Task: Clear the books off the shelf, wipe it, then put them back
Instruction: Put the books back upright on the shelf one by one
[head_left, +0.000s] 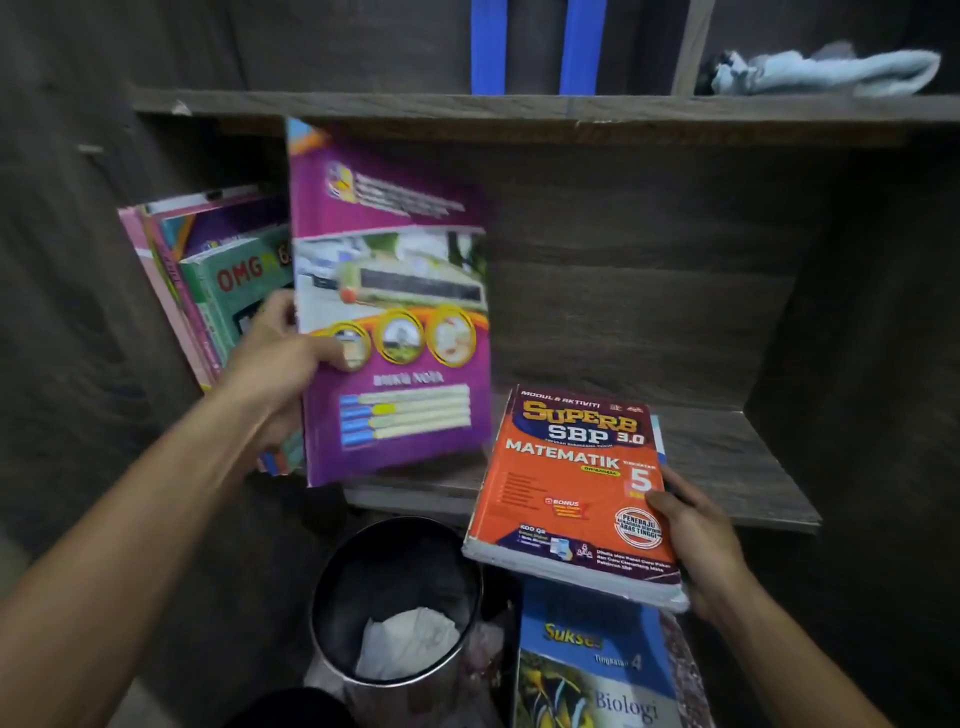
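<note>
Gripping the purple book (395, 312) upright with your left hand (275, 358), right hand (696, 535) clasping the orange maths book (571, 493) at the shelf (727, 457) edge.

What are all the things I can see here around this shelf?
purple book: one, purple, upright on the shelf, gripped at its left edge
orange maths book: one, orange, sticking out over the shelf's front edge
leaning books: several, pink and green, left end of the shelf
biology book: one, blue, below the orange maths book
bin: one, dark, below the shelf
crumpled paper: one, white, inside the bin
cloth: one, light blue, upper shelf at right
strips: two, blue, upright at top
shelf: one, dark wood
left hand: grips the purple book
right hand: grips the orange maths book
</note>
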